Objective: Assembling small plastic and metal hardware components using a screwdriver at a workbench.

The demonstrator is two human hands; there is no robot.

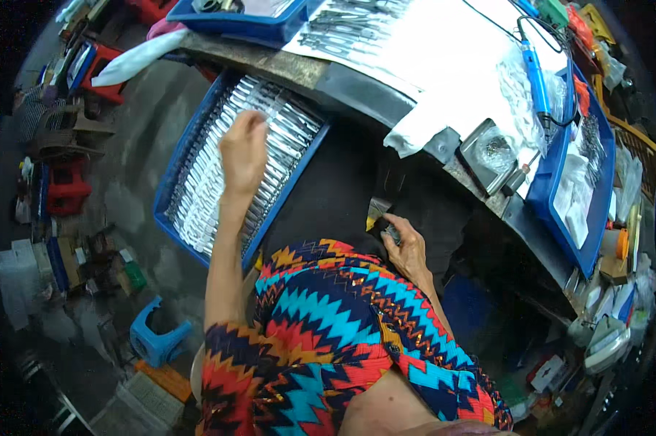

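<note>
Head view. The left hand (243, 156) is positioned over a blue tray (294, 183), which lies slantwise below the near edge of the tabletop (292, 64), to the person's left. The tray is filled with slim metal pieces (201, 192) laid in close rows. The fingers (253, 118) of the left hand are bent inward with the tips near one another; whether they pinch a piece, and whether they touch the row beneath, cannot be told.

The right hand (409, 251) is positioned in front of the body, over dark cloth (317, 200). Its thumb and fingers are closed around a small grey object (393, 233), mostly hidden. A yellow part (372, 220) shows just beside the fingertips; whether it joins the object cannot be told.

A white sheet (451, 51) covers much of the tabletop. Further metal pieces lie on its far left portion, beside a second blue tray (233, 27). To the right are a blue pen-shaped tool (534, 76) with a cord, a clear plastic bag (496, 150) and a third blue tray (549, 196). A blue stool (157, 338) stands at lower left.
</note>
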